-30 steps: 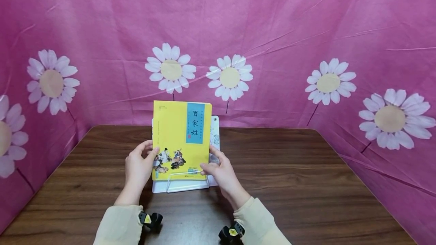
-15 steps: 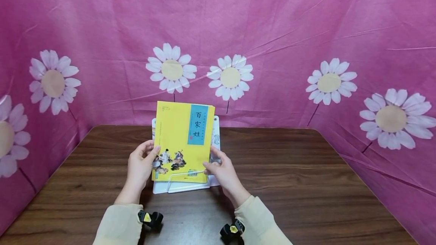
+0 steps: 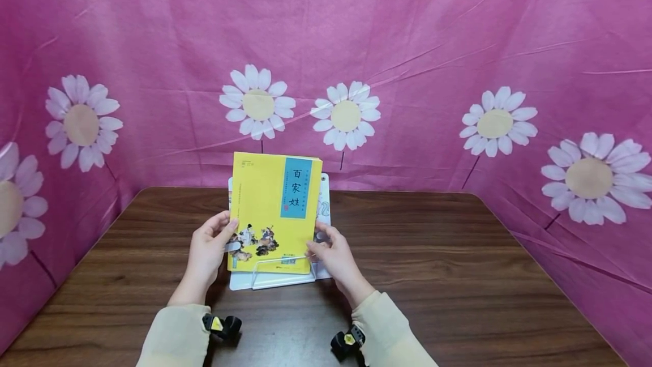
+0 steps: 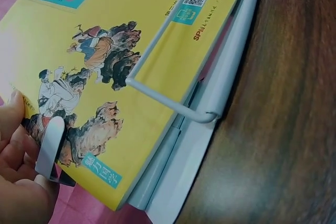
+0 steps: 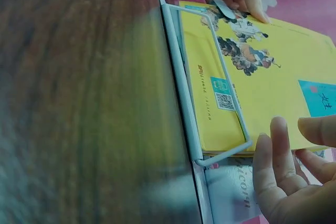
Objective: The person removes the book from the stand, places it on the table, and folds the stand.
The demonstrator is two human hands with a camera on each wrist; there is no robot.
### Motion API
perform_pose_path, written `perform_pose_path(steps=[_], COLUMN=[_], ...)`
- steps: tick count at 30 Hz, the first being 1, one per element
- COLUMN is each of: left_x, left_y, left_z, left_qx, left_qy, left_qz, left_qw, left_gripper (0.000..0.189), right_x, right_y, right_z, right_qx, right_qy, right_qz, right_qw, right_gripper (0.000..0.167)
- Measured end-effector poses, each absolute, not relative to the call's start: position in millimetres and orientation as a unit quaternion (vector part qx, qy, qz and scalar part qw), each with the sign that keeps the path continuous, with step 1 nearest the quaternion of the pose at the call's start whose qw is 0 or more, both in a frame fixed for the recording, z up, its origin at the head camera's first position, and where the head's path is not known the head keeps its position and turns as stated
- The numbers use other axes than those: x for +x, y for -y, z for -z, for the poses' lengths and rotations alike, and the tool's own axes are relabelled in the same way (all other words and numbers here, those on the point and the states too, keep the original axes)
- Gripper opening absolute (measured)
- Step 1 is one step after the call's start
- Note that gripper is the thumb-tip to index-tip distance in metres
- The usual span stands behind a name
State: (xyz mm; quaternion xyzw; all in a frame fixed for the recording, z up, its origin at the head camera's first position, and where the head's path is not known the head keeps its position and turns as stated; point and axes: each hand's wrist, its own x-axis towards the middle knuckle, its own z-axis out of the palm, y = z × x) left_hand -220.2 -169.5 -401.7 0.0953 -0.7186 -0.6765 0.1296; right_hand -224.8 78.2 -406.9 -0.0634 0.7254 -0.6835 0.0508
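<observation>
A yellow book (image 3: 260, 203) with a blue title panel leans on a white book stand (image 3: 241, 282), its foot behind the stand's wire stop (image 4: 163, 98). My left hand (image 3: 206, 248) holds the book's left edge, thumb at the front and fingers beside and behind it. Close to that thumb, a silvery clip (image 4: 51, 142) laps over the cover. At the right edge my right hand (image 3: 336, 256) has its thumb over the cover and its index finger at the edge behind; the other fingers (image 5: 280, 140) stretch out loosely. The book covers most of the stand's back.
A white board with drawings (image 3: 324, 200) shows behind the book on the right; part of a word is printed on it (image 5: 244, 182). The stand rests on a dark wooden table (image 3: 433, 276). A pink cloth with daisies (image 3: 407, 44) hangs around it.
The book has tilted slightly, its top shifting to the right. Both hands stay at its edges, and my right thumb now covers less of the cover.
</observation>
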Motion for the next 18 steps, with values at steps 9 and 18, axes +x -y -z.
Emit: perform_pose_path(steps=[9,18], left_x=[-219.0,-218.0], left_y=[166.2,160.2], left_z=[400.3,398.3], left_qx=[0.099,0.093], left_qy=[0.743,0.748], left_qz=[0.646,0.634], left_qw=[0.145,0.172], left_gripper=[0.035,0.030], right_x=[-223.9,-223.4], right_y=[-80.5,-78.0], right_z=[402.5,405.4], right_qx=[-0.063,-0.050], right_qy=[-0.694,-0.681], right_qz=[0.715,0.730], right_qw=[0.058,0.023], right_gripper=[0.037,0.026])
